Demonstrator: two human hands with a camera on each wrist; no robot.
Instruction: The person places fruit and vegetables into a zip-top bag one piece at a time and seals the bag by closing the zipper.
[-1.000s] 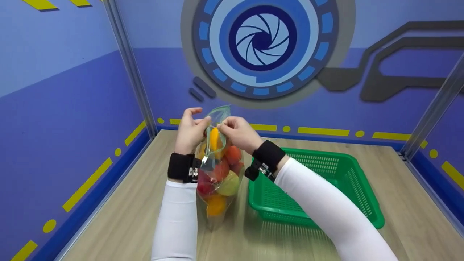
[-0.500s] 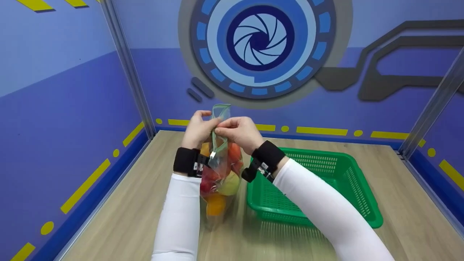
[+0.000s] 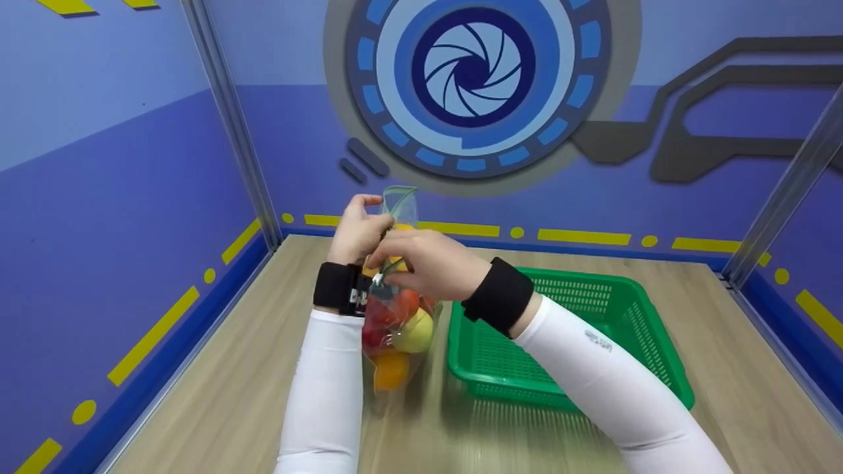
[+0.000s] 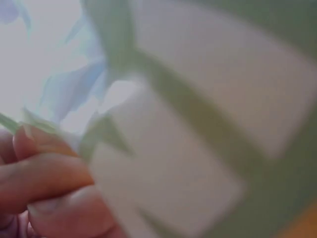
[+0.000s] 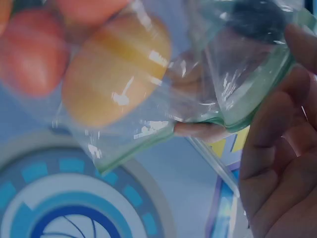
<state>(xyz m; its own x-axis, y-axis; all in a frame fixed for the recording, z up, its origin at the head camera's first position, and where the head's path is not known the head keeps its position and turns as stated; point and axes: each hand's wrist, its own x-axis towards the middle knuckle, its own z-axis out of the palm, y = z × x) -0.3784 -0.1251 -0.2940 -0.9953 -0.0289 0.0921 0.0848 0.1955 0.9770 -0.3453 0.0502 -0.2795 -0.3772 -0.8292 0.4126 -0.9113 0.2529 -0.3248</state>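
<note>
A clear zip bag (image 3: 402,339) with a green-edged mouth and a white slider (image 3: 377,280) stands in front of me, filled with several fruits. A yellow-green round fruit (image 3: 413,331), red ones and an orange one show through its side. My left hand (image 3: 359,230) pinches the bag's rim at the upper left, its index finger raised. Lower on the rim, near the slider, my right hand (image 3: 438,263) pinches the green edge between thumb and fingers. In the right wrist view a yellow-orange oval fruit (image 5: 116,72) lies inside the bag. Green-striped film fills most of the left wrist view.
Right of the bag stands a green perforated plastic basket (image 3: 504,382), partly covered by my right forearm. Both rest on a wooden tabletop (image 3: 230,395). Blue panels with a round emblem (image 3: 473,69) close off the back, and metal posts (image 3: 230,125) stand at the corners.
My right hand has come down and left along the rim, from beside the left thumb to near the slider. My left hand moved slightly right with the rim, then stayed near there.
</note>
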